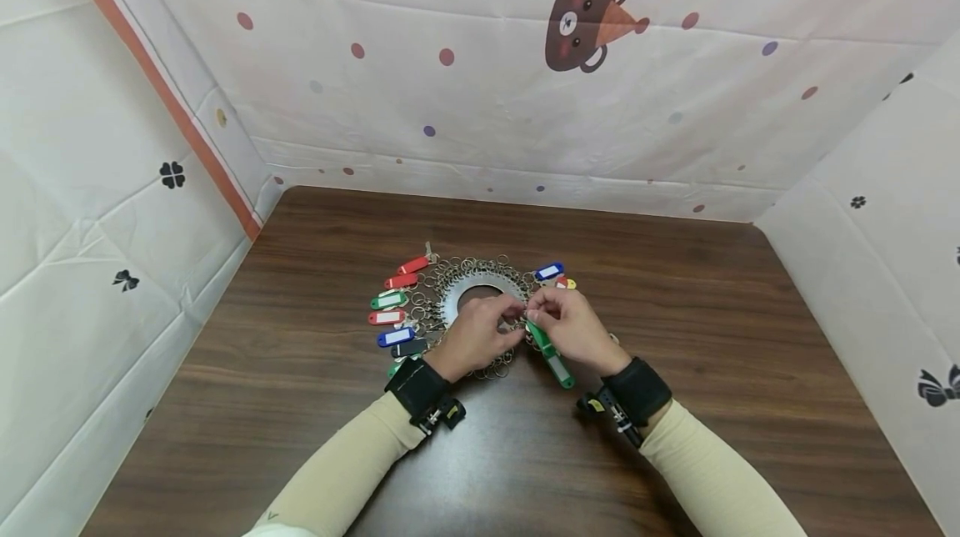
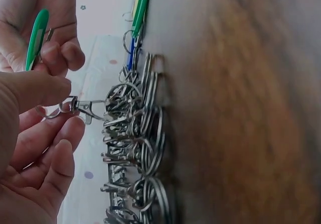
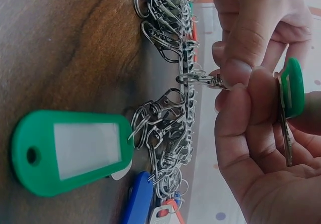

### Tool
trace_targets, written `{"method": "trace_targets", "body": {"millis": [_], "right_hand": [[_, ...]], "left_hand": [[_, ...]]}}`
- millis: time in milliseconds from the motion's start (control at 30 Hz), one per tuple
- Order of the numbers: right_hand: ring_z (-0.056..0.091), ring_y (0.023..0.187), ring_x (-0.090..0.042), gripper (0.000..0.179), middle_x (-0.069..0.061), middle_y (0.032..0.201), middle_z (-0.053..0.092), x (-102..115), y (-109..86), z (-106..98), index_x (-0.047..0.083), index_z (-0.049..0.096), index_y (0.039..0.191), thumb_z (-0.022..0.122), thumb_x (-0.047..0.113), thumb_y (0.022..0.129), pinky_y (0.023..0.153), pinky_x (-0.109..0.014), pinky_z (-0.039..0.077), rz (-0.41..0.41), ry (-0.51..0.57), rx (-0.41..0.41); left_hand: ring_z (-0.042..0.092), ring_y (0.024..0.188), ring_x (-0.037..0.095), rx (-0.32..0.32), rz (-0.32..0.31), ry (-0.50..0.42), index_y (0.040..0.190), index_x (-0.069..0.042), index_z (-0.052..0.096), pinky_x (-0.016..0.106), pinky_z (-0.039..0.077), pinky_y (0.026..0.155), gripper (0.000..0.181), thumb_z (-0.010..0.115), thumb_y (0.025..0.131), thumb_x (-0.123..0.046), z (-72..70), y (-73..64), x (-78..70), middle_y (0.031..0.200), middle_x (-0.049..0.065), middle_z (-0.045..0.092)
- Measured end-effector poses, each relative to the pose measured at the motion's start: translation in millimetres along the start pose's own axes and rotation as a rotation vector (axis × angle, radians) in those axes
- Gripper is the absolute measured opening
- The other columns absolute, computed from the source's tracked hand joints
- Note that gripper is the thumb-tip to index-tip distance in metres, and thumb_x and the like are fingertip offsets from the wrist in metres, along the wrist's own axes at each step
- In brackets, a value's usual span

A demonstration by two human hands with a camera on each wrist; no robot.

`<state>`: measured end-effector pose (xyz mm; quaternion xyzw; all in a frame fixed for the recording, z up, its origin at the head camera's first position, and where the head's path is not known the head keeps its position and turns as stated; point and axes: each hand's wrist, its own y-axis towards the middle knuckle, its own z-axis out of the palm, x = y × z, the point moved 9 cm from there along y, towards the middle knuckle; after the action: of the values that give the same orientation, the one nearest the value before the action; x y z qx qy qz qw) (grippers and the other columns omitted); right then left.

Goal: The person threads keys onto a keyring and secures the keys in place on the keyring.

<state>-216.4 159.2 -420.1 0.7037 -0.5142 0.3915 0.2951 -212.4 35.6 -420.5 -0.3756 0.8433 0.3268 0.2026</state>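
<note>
A round metal ring (image 1: pixel 452 297) lies on the table, its edge crowded with small snap hooks and split rings. At its right edge, my left hand (image 1: pixel 480 333) pinches one snap hook (image 2: pixel 83 107) by its split ring, between thumb and fingers. The hook's other end is still on the metal ring. Close beside it, my right hand (image 1: pixel 573 327) holds a green key tag (image 3: pixel 295 86) with a key (image 3: pixel 287 138) among its fingers. Its fingertips meet the left fingertips at the split ring, which they partly hide. Another green tag (image 3: pixel 93 148) hangs from a neighbouring hook.
Red, green, blue and black tags, among them a red tag (image 1: pixel 386 318), fan out along the ring's left side. A blue tag (image 1: pixel 549 271) lies past the right hand. The wooden table (image 1: pixel 675 287) meets patterned cloth walls (image 1: pixel 495 103) at the back and sides.
</note>
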Motion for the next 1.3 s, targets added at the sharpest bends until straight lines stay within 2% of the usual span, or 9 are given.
{"method": "trace_targets", "body": {"millis": [200, 433, 633, 900, 1033, 1300], "right_hand": [[0.059, 0.078, -0.016, 0.012, -0.013, 0.093, 0.069, 1.0, 0.1, -1.9, 0.001, 0.070, 0.098, 0.058, 0.001, 0.103, 0.068, -0.023, 0.049, -0.009, 0.000, -0.006], [0.059, 0.078, -0.015, 0.012, -0.013, 0.092, 0.069, 0.9, -0.2, -1.1, 0.001, 0.070, 0.098, 0.058, 0.001, 0.103, 0.068, -0.023, 0.049, -0.015, -0.012, 0.000], [0.060, 0.077, -0.017, 0.013, -0.012, 0.089, 0.069, -2.0, -0.9, -1.1, 0.001, 0.069, 0.097, 0.058, 0.001, 0.103, 0.069, -0.024, 0.049, 0.005, -0.016, -0.011], [0.059, 0.074, -0.016, 0.011, -0.012, 0.087, 0.068, -2.4, -0.7, -0.6, 0.001, 0.069, 0.097, 0.059, 0.002, 0.103, 0.064, -0.023, 0.048, 0.013, 0.000, -0.021], [0.061, 0.075, -0.016, 0.012, -0.012, 0.088, 0.070, -2.1, -0.7, -0.4, 0.001, 0.069, 0.098, 0.059, 0.002, 0.103, 0.066, -0.024, 0.049, 0.008, -0.013, -0.020], [0.060, 0.075, -0.013, 0.012, -0.011, 0.089, 0.069, 0.2, -1.2, 0.8, 0.002, 0.070, 0.097, 0.059, 0.001, 0.103, 0.067, -0.024, 0.050, -0.006, -0.017, -0.005]], "left_hand": [[0.076, 0.087, 0.016, -0.010, 0.010, 0.036, 0.105, -0.009, 0.073, 0.028, 0.061, 0.078, 0.018, 0.080, 0.089, -0.016, -1.5, -1.4, -3.6, 0.096, 0.005, 0.080], [0.075, 0.085, 0.016, 0.017, 0.011, 0.095, 0.115, -0.007, 0.077, 0.031, 0.060, 0.077, 0.026, 0.076, 0.094, -0.022, -0.2, -2.9, -2.4, 0.099, 0.007, 0.080], [0.075, 0.089, 0.016, 0.033, 0.005, 0.082, 0.119, -0.006, 0.076, 0.031, 0.061, 0.079, 0.029, 0.076, 0.094, -0.021, 0.7, -3.0, -1.8, 0.104, 0.008, 0.080], [0.075, 0.082, 0.015, -0.014, 0.011, 0.113, 0.115, -0.007, 0.079, 0.029, 0.059, 0.073, 0.028, 0.081, 0.090, -0.019, -3.5, -2.8, -2.5, 0.096, 0.007, 0.080], [0.074, 0.085, 0.016, 0.004, -0.001, 0.111, 0.116, -0.009, 0.079, 0.032, 0.059, 0.077, 0.028, 0.079, 0.092, -0.022, -2.8, -3.4, -0.7, 0.098, 0.005, 0.081], [0.073, 0.086, 0.016, 0.017, 0.021, 0.111, 0.115, -0.009, 0.079, 0.033, 0.059, 0.079, 0.025, 0.076, 0.093, -0.022, -4.0, -2.9, -1.3, 0.098, 0.004, 0.081]]}}
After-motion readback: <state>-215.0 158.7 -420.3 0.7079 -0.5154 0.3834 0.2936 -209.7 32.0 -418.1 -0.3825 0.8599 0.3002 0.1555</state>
